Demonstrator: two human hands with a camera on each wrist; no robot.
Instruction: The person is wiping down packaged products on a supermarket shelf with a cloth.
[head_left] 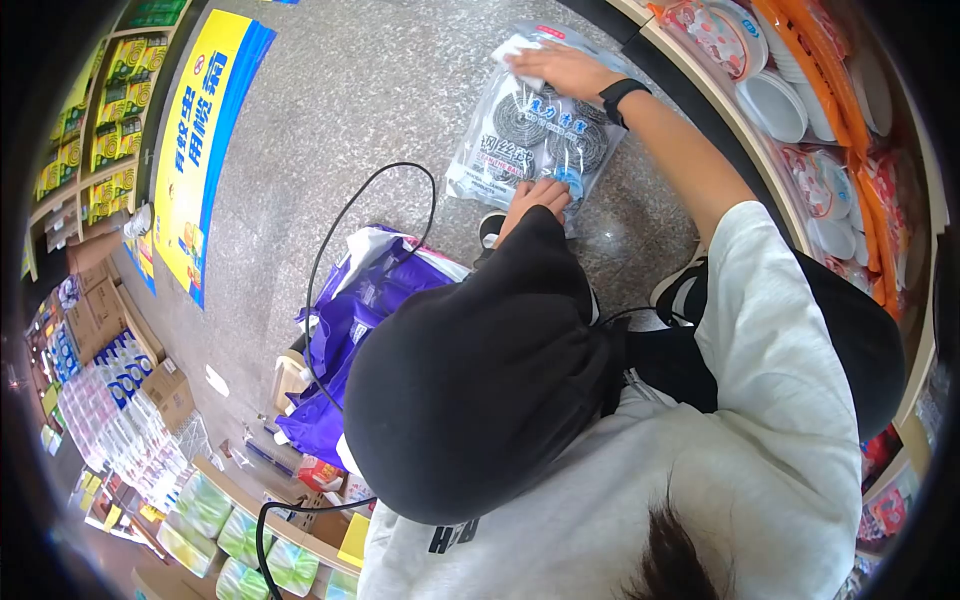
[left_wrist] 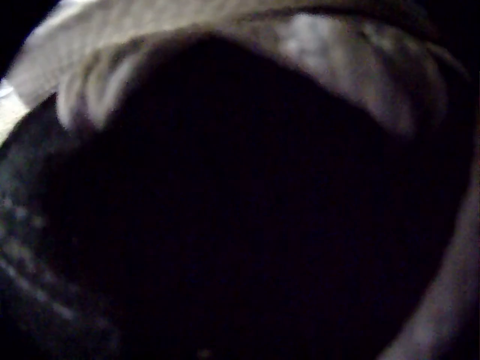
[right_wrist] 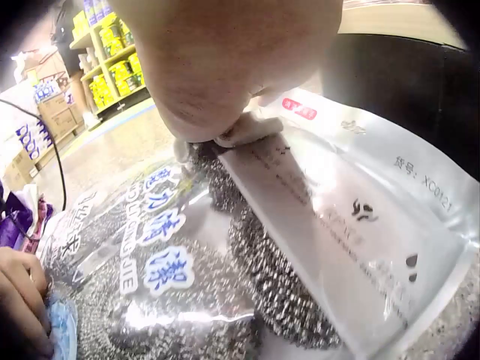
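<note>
Straight right fingers [head_left: 534,61] press cloth [head_left: 511,46] at the bag [head_left: 535,130] edge by open floor [head_left: 390,100]; left fingers [head_left: 549,191] unclear.

R hand [right_wrist: 232,67] rests w/ white wad [right_wrist: 259,129] on clear plastic pkg [right_wrist: 420,232] of metal scourers [right_wrist: 277,285], L hand [right_wrist: 21,296] beside, yellow pkts [right_wrist: 112,36] shelved behind.

Your head view is bright, bowed at dark edges; your left wrist's is murky, blurred; glare streaks the plastic bag [right_wrist: 187,262].
</note>
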